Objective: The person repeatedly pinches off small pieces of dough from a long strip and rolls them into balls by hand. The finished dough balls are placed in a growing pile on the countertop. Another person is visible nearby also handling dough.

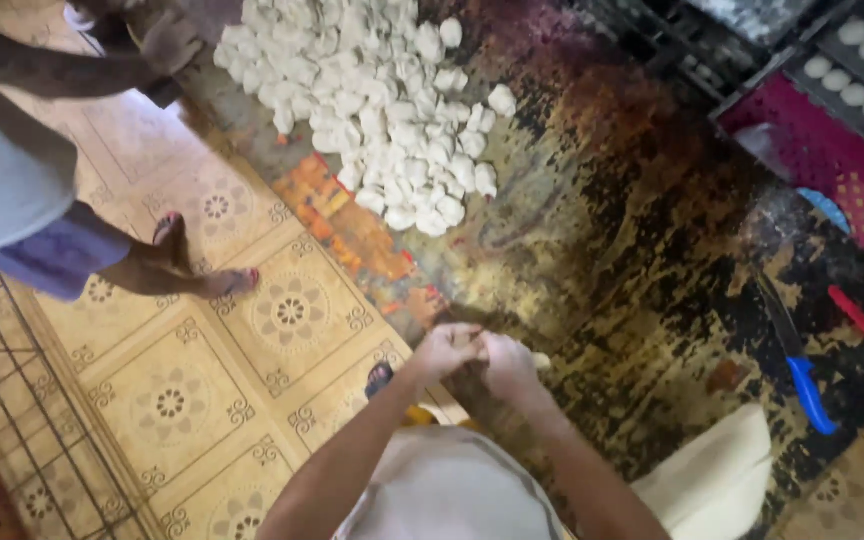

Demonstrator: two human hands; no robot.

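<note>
My left hand (445, 349) and my right hand (508, 366) are pressed together at the near edge of a worn, dark-stained table (632, 250). Both are closed around a small piece of pale dough (542, 361), of which only a tip shows past my right hand. A big heap of several small white dough pieces (382, 100) lies farther up the table, well apart from my hands. A large pale dough mass (717, 470) rests near my right forearm at the table's lower edge.
A blue-handled knife (797, 365) and a red tool (858, 314) lie to the right. A pink crate (812, 140) and a dark tray of round dough balls (857, 60) stand at top right. Another person (22, 170) stands at left on patterned tiles beside a wire rack (22, 420).
</note>
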